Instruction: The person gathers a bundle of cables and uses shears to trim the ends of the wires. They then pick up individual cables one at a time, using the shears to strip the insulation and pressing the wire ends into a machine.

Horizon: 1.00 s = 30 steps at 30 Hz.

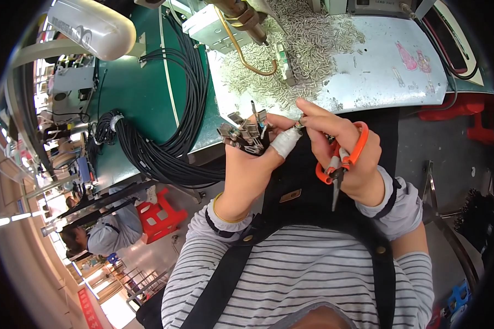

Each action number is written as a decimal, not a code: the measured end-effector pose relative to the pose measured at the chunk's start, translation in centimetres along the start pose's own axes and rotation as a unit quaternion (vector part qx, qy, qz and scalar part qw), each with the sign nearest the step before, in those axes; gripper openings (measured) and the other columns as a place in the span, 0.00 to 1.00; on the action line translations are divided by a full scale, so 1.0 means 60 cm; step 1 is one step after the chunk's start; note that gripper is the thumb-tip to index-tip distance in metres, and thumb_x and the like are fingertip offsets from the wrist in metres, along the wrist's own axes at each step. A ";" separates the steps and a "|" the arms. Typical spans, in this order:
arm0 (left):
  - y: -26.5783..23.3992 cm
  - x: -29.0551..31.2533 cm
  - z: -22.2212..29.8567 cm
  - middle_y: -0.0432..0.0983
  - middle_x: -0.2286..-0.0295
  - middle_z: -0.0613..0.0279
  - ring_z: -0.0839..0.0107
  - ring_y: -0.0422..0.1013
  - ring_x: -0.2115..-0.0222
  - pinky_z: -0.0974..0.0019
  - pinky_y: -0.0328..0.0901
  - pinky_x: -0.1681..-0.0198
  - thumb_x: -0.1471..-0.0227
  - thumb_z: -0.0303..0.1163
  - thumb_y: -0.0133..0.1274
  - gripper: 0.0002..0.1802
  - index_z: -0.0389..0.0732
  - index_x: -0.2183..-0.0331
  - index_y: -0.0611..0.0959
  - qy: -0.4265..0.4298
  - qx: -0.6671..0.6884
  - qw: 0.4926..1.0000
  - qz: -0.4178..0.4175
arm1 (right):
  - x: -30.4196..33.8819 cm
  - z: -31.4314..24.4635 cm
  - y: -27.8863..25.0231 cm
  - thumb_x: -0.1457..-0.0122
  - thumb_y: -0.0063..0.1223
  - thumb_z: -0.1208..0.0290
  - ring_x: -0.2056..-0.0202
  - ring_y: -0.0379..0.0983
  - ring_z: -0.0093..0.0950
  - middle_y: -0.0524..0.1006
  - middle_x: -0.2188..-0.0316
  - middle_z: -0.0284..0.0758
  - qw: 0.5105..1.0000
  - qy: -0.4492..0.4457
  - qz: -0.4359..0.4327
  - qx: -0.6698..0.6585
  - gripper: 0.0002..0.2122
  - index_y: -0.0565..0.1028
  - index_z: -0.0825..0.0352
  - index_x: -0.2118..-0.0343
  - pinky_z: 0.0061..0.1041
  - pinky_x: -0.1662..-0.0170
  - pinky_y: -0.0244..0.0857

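My left hand is closed around a bunch of black cable ends with metal connectors, which stick out above the palm. White tape wraps its thumb. My right hand carries orange-handled scissors against its palm, their dark pointed blades aimed down toward my body. The fingertips of both hands meet at a small wire end; its details are too small to make out. Both hands are above my black apron, just in front of the work surface.
Small metal pieces cover much of the pale board. Above it hangs a machine nozzle beside a bent copper-coloured tube. A thick coil of black cable drapes over the green table at left. A seated person and red stool are beyond.
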State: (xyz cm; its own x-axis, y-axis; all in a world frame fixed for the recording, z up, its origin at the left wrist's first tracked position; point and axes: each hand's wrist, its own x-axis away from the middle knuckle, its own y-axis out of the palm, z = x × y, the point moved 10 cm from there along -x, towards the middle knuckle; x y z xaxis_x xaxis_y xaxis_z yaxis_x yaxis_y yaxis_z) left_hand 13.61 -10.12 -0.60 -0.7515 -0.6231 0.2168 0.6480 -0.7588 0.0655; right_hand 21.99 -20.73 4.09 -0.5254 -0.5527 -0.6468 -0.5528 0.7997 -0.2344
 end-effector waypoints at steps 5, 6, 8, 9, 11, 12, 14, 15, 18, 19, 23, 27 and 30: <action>-0.008 0.007 -0.009 0.70 0.76 0.67 0.82 0.65 0.75 0.79 0.61 0.71 0.59 0.18 0.51 0.07 0.34 0.71 0.75 -0.063 0.085 0.994 0.006 | 0.015 0.032 0.014 0.57 0.54 0.81 0.78 0.73 0.27 0.74 0.77 0.42 0.982 0.155 -0.061 -0.091 0.07 0.70 0.72 0.75 0.18 0.78 0.63; -0.010 0.007 -0.004 0.70 0.77 0.67 0.82 0.65 0.77 0.79 0.61 0.73 0.59 0.18 0.51 0.07 0.34 0.71 0.75 -0.049 0.078 0.996 0.013 | 0.011 0.029 0.009 0.57 0.54 0.81 0.78 0.73 0.27 0.74 0.77 0.42 0.982 0.154 -0.061 -0.091 0.07 0.70 0.72 0.75 0.18 0.78 0.63; -0.011 0.008 -0.001 0.70 0.77 0.67 0.82 0.65 0.78 0.79 0.60 0.74 0.59 0.18 0.51 0.07 0.34 0.72 0.75 -0.036 0.072 0.997 0.019 | 0.028 0.052 0.036 0.55 0.55 0.75 0.83 0.71 0.28 0.72 0.84 0.41 0.945 0.240 -0.219 0.039 0.07 0.69 0.72 0.78 0.20 0.80 0.61; -0.011 0.007 0.005 0.70 0.78 0.67 0.83 0.64 0.79 0.80 0.59 0.76 0.59 0.18 0.51 0.07 0.34 0.72 0.75 -0.011 0.058 0.998 0.023 | 0.046 0.066 0.046 0.54 0.55 0.73 0.85 0.70 0.28 0.70 0.87 0.40 0.908 0.278 -0.295 0.104 0.08 0.68 0.71 0.79 0.21 0.81 0.60; -0.011 0.007 0.018 0.70 0.78 0.66 0.84 0.63 0.81 0.80 0.56 0.79 0.59 0.18 0.52 0.07 0.34 0.71 0.76 0.038 0.032 0.998 0.031 | 0.045 0.062 0.051 0.54 0.54 0.71 0.86 0.69 0.29 0.68 0.89 0.40 0.918 0.268 -0.277 0.098 0.09 0.67 0.71 0.80 0.22 0.82 0.58; -0.009 0.004 0.020 0.70 0.78 0.66 0.84 0.63 0.81 0.80 0.56 0.79 0.59 0.18 0.52 0.07 0.34 0.71 0.76 0.038 0.032 0.998 0.029 | 0.043 0.058 0.051 0.53 0.54 0.69 0.87 0.67 0.30 0.66 0.91 0.39 0.927 0.257 -0.257 0.092 0.11 0.67 0.70 0.82 0.23 0.83 0.57; -0.004 -0.002 0.021 0.69 0.79 0.66 0.84 0.60 0.83 0.80 0.53 0.82 0.59 0.19 0.51 0.07 0.34 0.72 0.75 0.014 0.024 0.999 0.023 | 0.044 0.058 0.050 0.53 0.54 0.68 0.88 0.66 0.31 0.63 0.93 0.39 0.936 0.247 -0.236 0.088 0.12 0.66 0.70 0.83 0.25 0.85 0.55; -0.004 -0.006 0.020 0.68 0.79 0.67 0.85 0.58 0.84 0.81 0.51 0.84 0.59 0.19 0.51 0.06 0.34 0.72 0.75 0.002 0.020 1.000 0.020 | 0.054 0.065 0.057 0.52 0.53 0.68 0.89 0.65 0.30 0.64 0.93 0.38 0.929 0.269 -0.248 0.060 0.12 0.66 0.70 0.83 0.24 0.85 0.55; -0.010 -0.037 -0.014 0.66 0.81 0.68 0.85 0.56 0.86 0.80 0.49 0.85 0.58 0.20 0.51 0.05 0.33 0.72 0.75 -0.089 0.082 0.992 -0.045 | 0.060 0.078 0.068 0.51 0.52 0.69 0.91 0.65 0.28 0.64 0.94 0.35 0.914 0.306 -0.267 0.003 0.12 0.65 0.70 0.83 0.23 0.86 0.54; -0.003 -0.044 -0.030 0.65 0.82 0.69 0.85 0.55 0.87 0.80 0.49 0.86 0.58 0.20 0.51 0.05 0.33 0.72 0.74 -0.137 0.113 0.981 -0.075 | 0.076 0.093 0.070 0.50 0.51 0.69 0.91 0.64 0.25 0.65 0.93 0.34 0.878 0.398 -0.253 -0.081 0.12 0.65 0.69 0.83 0.22 0.86 0.54; -0.008 -0.098 -0.020 0.61 0.85 0.71 0.85 0.51 0.89 0.80 0.46 0.87 0.57 0.22 0.50 0.05 0.33 0.72 0.73 -0.117 0.202 0.971 -0.046 | 0.079 0.115 0.067 0.48 0.48 0.69 0.90 0.62 0.19 0.67 0.90 0.30 0.801 0.527 -0.151 -0.240 0.11 0.65 0.69 0.82 0.17 0.87 0.53; -0.013 -0.134 -0.019 0.60 0.85 0.72 0.86 0.51 0.89 0.81 0.46 0.88 0.58 0.23 0.52 0.07 0.34 0.72 0.72 -0.130 0.178 0.973 -0.068 | -0.008 0.142 0.045 0.47 0.46 0.70 0.89 0.59 0.15 0.67 0.87 0.28 0.880 0.428 -0.029 -0.204 0.09 0.66 0.69 0.78 0.14 0.87 0.53; -0.012 -0.142 -0.014 0.60 0.85 0.71 0.86 0.51 0.90 0.81 0.45 0.89 0.58 0.24 0.53 0.07 0.34 0.72 0.72 -0.140 0.158 0.974 -0.086 | -0.047 0.160 0.048 0.47 0.46 0.70 0.88 0.58 0.14 0.65 0.86 0.28 0.909 0.387 -0.039 -0.147 0.07 0.67 0.69 0.75 0.14 0.87 0.53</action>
State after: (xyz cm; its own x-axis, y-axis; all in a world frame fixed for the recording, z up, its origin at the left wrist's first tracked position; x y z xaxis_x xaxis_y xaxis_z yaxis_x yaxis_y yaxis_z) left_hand 19.45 -4.43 -3.33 -0.8179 -0.3829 0.4295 0.5546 -0.7234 0.4112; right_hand 28.07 -14.62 -1.73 -0.7121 -0.6956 0.0956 -0.6972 0.7166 0.0208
